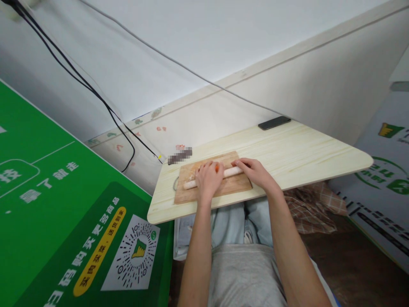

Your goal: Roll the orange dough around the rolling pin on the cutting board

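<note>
Wooden rod (231,172) in left hand (209,177) and right hand (255,171), tabletop (306,149) broad beyond board (233,184) edge

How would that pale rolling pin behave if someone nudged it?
The rolling pin would probably roll easily, being slim and rounded on a flat wooden board. It looks stiff, since it runs straight from the left hand to the right hand. Being thin, it is likely fairly light.

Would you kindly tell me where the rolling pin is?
In the head view, the rolling pin lies on the wooden board, on the left half of the table, under the left hand and right hand.
</note>
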`<act>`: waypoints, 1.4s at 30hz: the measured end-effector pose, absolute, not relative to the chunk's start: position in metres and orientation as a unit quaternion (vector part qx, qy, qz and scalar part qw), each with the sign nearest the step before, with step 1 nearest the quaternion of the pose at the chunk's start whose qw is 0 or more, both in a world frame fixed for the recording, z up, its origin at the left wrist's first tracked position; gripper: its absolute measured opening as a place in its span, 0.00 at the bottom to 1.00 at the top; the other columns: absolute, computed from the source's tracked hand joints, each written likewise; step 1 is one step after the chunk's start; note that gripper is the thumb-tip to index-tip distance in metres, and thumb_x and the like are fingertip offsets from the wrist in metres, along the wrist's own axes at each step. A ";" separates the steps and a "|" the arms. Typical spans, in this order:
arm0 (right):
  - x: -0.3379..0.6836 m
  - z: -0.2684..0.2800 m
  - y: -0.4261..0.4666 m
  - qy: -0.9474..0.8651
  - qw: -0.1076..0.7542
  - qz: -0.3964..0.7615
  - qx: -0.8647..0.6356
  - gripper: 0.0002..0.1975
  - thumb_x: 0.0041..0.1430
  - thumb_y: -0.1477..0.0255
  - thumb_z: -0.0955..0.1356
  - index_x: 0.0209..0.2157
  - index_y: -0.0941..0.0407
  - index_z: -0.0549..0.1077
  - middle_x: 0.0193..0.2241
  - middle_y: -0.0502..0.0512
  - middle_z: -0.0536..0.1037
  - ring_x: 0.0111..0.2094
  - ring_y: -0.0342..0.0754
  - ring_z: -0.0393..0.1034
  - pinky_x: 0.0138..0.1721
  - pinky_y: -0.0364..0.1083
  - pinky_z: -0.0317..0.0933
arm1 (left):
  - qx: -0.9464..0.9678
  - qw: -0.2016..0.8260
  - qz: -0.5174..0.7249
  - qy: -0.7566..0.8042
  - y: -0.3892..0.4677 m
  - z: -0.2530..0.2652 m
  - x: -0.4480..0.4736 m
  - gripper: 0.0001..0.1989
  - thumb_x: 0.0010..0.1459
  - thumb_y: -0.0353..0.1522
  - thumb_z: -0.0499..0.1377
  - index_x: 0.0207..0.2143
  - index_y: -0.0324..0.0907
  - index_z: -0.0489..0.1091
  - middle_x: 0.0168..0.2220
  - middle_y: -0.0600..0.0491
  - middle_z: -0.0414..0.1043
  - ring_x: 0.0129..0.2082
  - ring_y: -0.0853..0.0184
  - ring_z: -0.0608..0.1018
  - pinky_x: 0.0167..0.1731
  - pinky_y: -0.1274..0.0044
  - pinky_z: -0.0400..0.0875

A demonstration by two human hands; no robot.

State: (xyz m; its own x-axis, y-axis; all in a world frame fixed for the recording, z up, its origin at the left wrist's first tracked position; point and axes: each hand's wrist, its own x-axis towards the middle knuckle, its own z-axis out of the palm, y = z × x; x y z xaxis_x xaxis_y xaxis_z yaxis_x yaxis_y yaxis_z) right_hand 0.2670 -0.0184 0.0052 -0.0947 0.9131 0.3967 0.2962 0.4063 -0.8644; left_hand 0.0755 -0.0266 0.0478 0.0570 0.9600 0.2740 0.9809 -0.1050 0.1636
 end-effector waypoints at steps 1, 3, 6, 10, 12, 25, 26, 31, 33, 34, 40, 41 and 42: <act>0.267 0.005 -0.019 -0.673 0.500 0.308 -0.449 0.16 0.69 0.61 0.66 0.38 0.54 0.85 0.41 0.56 0.88 0.46 0.58 0.81 0.53 0.52 0.70 | -0.725 0.038 -0.161 -0.669 -0.029 0.047 0.076 0.24 0.77 0.43 0.46 0.49 0.50 0.81 0.57 0.50 0.82 0.58 0.56 0.78 0.60 0.65 0.67; 0.267 0.005 -0.019 -0.673 0.499 0.307 -0.451 0.17 0.69 0.60 0.67 0.37 0.54 0.85 0.40 0.56 0.88 0.45 0.57 0.81 0.51 0.51 0.70 | -0.724 0.044 -0.166 -0.668 -0.035 0.044 0.076 0.24 0.77 0.44 0.46 0.50 0.50 0.81 0.58 0.50 0.81 0.58 0.56 0.78 0.60 0.65 0.67; 0.267 0.004 -0.018 -0.670 0.501 0.310 -0.452 0.17 0.69 0.60 0.66 0.36 0.54 0.84 0.39 0.56 0.88 0.44 0.57 0.81 0.50 0.51 0.70 | -0.727 0.056 -0.176 -0.662 -0.044 0.040 0.077 0.23 0.77 0.43 0.46 0.53 0.50 0.80 0.60 0.50 0.80 0.60 0.56 0.77 0.62 0.64 0.65; 0.265 0.003 -0.017 -0.667 0.505 0.314 -0.448 0.17 0.68 0.60 0.67 0.36 0.54 0.84 0.39 0.56 0.88 0.44 0.57 0.81 0.50 0.51 0.70 | -0.720 0.071 -0.185 -0.665 -0.051 0.037 0.078 0.22 0.76 0.43 0.47 0.54 0.51 0.79 0.62 0.51 0.78 0.62 0.57 0.76 0.63 0.64 0.63; 0.265 0.002 -0.016 -0.666 0.506 0.313 -0.450 0.17 0.68 0.60 0.67 0.35 0.54 0.84 0.38 0.56 0.88 0.44 0.57 0.81 0.51 0.51 0.70 | -0.721 0.065 -0.183 -0.665 -0.049 0.038 0.077 0.22 0.76 0.44 0.47 0.55 0.51 0.79 0.62 0.51 0.79 0.61 0.56 0.76 0.63 0.64 0.64; 0.267 0.003 -0.017 -0.671 0.502 0.307 -0.451 0.16 0.68 0.61 0.66 0.37 0.54 0.85 0.40 0.56 0.88 0.45 0.57 0.81 0.52 0.51 0.69 | -0.726 0.025 -0.154 -0.670 -0.025 0.050 0.076 0.23 0.76 0.44 0.47 0.50 0.50 0.81 0.58 0.50 0.81 0.58 0.54 0.77 0.61 0.62 0.66; 0.267 0.004 -0.018 -0.671 0.502 0.308 -0.450 0.17 0.68 0.61 0.66 0.37 0.54 0.85 0.39 0.56 0.88 0.45 0.57 0.81 0.51 0.51 0.70 | -0.726 0.032 -0.155 -0.669 -0.028 0.049 0.076 0.23 0.76 0.44 0.47 0.50 0.50 0.81 0.58 0.49 0.81 0.58 0.54 0.77 0.61 0.62 0.66; 0.266 0.004 -0.018 -0.666 0.506 0.316 -0.448 0.17 0.68 0.59 0.67 0.35 0.54 0.84 0.38 0.56 0.88 0.43 0.57 0.80 0.49 0.50 0.70 | -0.723 0.063 -0.177 -0.665 -0.050 0.038 0.077 0.22 0.76 0.44 0.47 0.55 0.52 0.79 0.63 0.51 0.78 0.63 0.55 0.74 0.64 0.61 0.63; 0.265 0.004 -0.018 -0.665 0.506 0.316 -0.449 0.17 0.67 0.58 0.67 0.35 0.54 0.83 0.37 0.56 0.87 0.43 0.57 0.80 0.49 0.50 0.70 | -0.719 0.068 -0.183 -0.667 -0.057 0.035 0.078 0.22 0.76 0.44 0.47 0.57 0.53 0.78 0.65 0.52 0.76 0.65 0.55 0.73 0.66 0.61 0.61; 0.265 0.004 -0.018 -0.665 0.506 0.316 -0.449 0.17 0.67 0.58 0.67 0.35 0.54 0.83 0.37 0.56 0.87 0.43 0.57 0.80 0.49 0.51 0.69 | -0.717 0.068 -0.184 -0.669 -0.059 0.034 0.078 0.22 0.76 0.44 0.47 0.57 0.53 0.78 0.66 0.53 0.75 0.66 0.55 0.72 0.66 0.61 0.61; 0.266 0.005 -0.018 -0.667 0.500 0.316 -0.452 0.18 0.67 0.58 0.66 0.35 0.54 0.83 0.38 0.56 0.87 0.44 0.57 0.80 0.51 0.51 0.69 | -0.719 0.051 -0.168 -0.672 -0.043 0.043 0.078 0.23 0.76 0.44 0.46 0.53 0.52 0.80 0.60 0.51 0.80 0.61 0.54 0.76 0.62 0.61 0.65; 0.266 0.005 -0.018 -0.667 0.500 0.316 -0.453 0.18 0.67 0.58 0.66 0.35 0.54 0.84 0.39 0.56 0.88 0.44 0.57 0.80 0.51 0.51 0.69 | -0.719 0.043 -0.162 -0.674 -0.037 0.045 0.078 0.23 0.76 0.44 0.46 0.52 0.51 0.81 0.59 0.50 0.81 0.59 0.54 0.77 0.61 0.62 0.66; 0.266 0.005 -0.018 -0.668 0.499 0.316 -0.453 0.18 0.67 0.59 0.66 0.35 0.54 0.84 0.40 0.56 0.88 0.44 0.57 0.80 0.52 0.51 0.68 | -0.719 0.035 -0.157 -0.676 -0.032 0.047 0.077 0.24 0.76 0.44 0.46 0.51 0.51 0.81 0.58 0.50 0.81 0.58 0.54 0.77 0.61 0.62 0.66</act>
